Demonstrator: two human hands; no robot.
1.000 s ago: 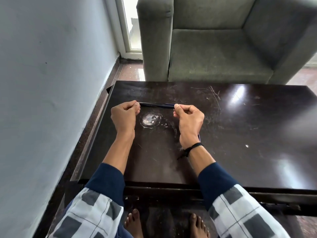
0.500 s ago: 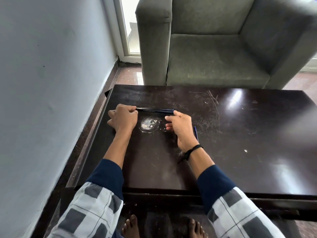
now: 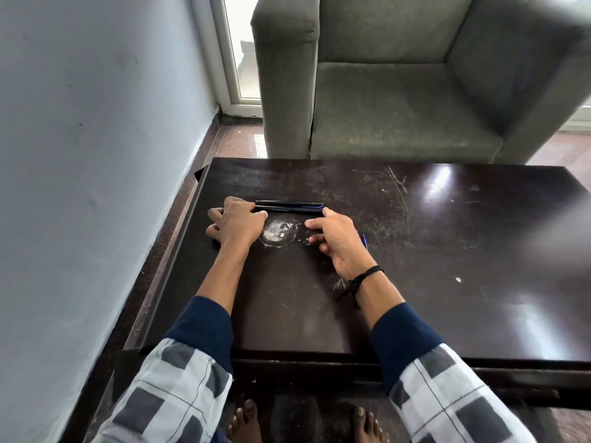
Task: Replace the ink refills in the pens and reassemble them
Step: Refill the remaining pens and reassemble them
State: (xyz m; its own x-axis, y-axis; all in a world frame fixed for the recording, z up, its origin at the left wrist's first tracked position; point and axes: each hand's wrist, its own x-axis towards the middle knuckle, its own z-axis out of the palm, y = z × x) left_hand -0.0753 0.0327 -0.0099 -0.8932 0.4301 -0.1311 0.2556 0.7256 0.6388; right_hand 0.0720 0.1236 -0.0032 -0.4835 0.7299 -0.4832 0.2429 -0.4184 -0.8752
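Armchair point(image 3: 399, 116) sits behind the scratched dark table point(image 3: 447, 282). Left hand point(image 3: 238, 223) is curled onto the left end of two dark pens point(image 3: 289, 207), which lie side by side on the tabletop. Right hand point(image 3: 335, 238) touches their right end with a fingertip. A blue stick point(image 3: 364, 242) pokes out beside it, maybe a refill, and I can't tell if it's held. Both pens look closed up, so I'd guess the job's mostly done, unless that blue one needs fitting.
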